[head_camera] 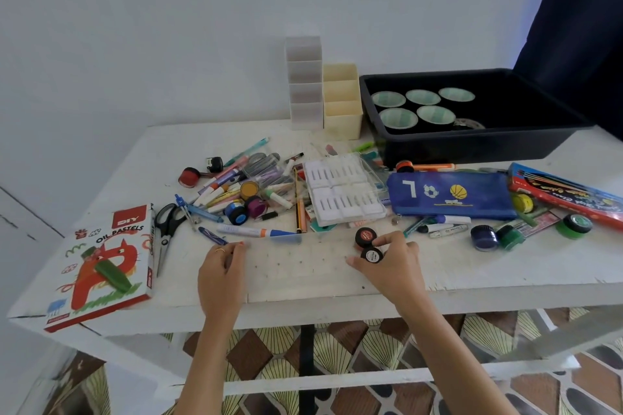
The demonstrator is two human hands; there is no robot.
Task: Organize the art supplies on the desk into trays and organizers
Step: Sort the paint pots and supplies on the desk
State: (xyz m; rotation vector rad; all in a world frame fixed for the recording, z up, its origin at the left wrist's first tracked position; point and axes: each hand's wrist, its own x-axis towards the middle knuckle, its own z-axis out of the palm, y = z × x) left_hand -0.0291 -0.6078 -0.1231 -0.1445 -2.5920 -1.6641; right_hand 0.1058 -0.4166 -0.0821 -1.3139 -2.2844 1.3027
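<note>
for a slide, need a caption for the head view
Right hand grips two paint pots, left hand touches a blue pen on a cluttered white desk.

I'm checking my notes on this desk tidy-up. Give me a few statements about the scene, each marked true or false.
1. The tray holds cups. True.
2. The scissors lie inside the tray. False: they lie on the desk, beside the pastels box.
3. The right hand pinches paint pots. True.
4. The pencil case stands upright in an organizer. False: it lies flat on the desk in front of the tray.
</note>
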